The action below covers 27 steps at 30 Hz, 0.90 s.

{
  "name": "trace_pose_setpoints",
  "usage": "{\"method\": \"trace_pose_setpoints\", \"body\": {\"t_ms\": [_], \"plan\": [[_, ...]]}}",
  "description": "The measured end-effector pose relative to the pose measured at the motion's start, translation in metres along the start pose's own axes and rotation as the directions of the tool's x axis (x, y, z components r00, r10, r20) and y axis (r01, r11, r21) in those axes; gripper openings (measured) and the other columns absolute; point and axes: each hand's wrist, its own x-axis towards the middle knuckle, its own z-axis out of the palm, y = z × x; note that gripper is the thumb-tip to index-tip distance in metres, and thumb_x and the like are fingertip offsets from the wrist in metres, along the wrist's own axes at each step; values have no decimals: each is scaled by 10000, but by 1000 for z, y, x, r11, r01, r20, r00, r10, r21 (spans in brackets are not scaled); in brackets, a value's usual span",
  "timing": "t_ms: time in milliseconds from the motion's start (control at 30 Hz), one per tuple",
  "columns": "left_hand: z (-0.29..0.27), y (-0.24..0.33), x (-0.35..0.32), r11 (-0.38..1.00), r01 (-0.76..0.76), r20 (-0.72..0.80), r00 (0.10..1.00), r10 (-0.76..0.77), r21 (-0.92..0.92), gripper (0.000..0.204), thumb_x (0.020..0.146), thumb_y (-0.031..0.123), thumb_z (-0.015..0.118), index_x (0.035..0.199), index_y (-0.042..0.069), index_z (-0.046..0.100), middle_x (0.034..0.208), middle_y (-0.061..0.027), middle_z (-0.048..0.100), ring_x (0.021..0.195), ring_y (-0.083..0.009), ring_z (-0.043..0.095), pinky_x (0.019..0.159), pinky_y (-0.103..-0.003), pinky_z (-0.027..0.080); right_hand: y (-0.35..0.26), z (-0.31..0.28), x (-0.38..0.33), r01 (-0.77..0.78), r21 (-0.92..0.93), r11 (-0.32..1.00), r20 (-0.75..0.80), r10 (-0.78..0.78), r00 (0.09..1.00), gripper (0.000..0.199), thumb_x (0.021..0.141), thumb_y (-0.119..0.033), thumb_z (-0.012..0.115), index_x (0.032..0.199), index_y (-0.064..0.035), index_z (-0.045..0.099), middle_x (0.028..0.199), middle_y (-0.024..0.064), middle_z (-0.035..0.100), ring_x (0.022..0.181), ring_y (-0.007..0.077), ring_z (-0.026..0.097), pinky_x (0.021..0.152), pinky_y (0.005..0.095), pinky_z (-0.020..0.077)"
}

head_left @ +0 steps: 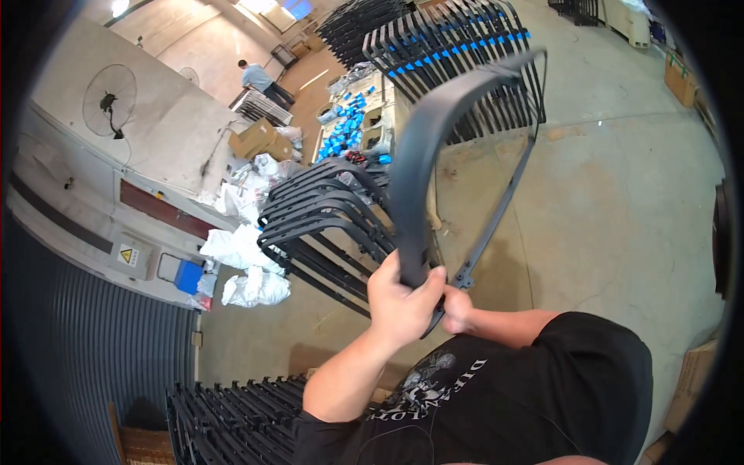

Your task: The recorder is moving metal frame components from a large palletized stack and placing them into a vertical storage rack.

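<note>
In front of my body I hold up a black bent metal frame (pixel 415 170). Its wide curved bar rises away from me, and a thinner straight bar comes back down on the right side. My left hand (pixel 401 304) is wrapped round the near end of the wide bar, thumb on top. Just right of it, my right hand (pixel 457 310) is closed at the frame's near end by a small bracket; its fingers are partly hidden. To the left of the held piece stands a row of similar black frames (pixel 318 221), close beside it.
Beyond, many black frames with blue bands (pixel 457 46) stand in a row. A table (pixel 390 101) carries blue pieces. White sacks (pixel 256 287) and cardboard boxes (pixel 260 141) lie along the left wall. More black frames (pixel 232 418) are stacked at lower left. A person (pixel 262 80) bends over at the back.
</note>
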Motion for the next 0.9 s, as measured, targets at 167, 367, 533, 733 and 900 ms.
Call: {"method": "trace_pose_setpoints", "body": {"t_ms": [167,367,533,733,900], "plan": [[3,-17,60,973,104,211,966,-149,207,169,870,126,723,896,18,596,717,52,547,641,-50,471,548,-267,408,31,37,-8,-45,105,993,-118,57,991,84,942,-97,435,909,-39,486,791,81,496,702,241,515,680,404,494],[-32,-64,98,951,-36,312,948,-64,307,269,821,230,724,809,-21,627,631,-37,577,605,-111,528,542,-335,454,70,83,-10,-298,12,955,277,283,918,371,1040,-280,421,1225,26,518,1045,188,676,992,312,680,919,470,558],[-135,-107,135,870,-69,366,921,-132,488,312,725,243,677,870,-32,679,730,-208,678,661,-292,670,651,-392,525,107,118,-4,-329,-588,739,414,624,663,640,1051,-549,398,1237,52,517,958,214,700,887,350,724,780,469,601],[-260,-123,114,770,-60,483,809,-336,635,328,748,234,656,913,-46,696,797,-251,683,811,-371,696,763,-431,532,95,75,-48,144,-781,608,262,110,959,336,1043,-269,563,1275,-28,593,1085,73,689,933,162,685,830,300,545],[-319,-146,96,617,-137,480,763,-433,775,312,750,232,656,944,-9,704,905,-248,702,907,-406,679,823,-453,534,75,-17,-86,73,-835,545,-47,-203,978,345,1010,-248,606,1254,-5,594,1032,90,674,874,177,663,773,311,540]]}}
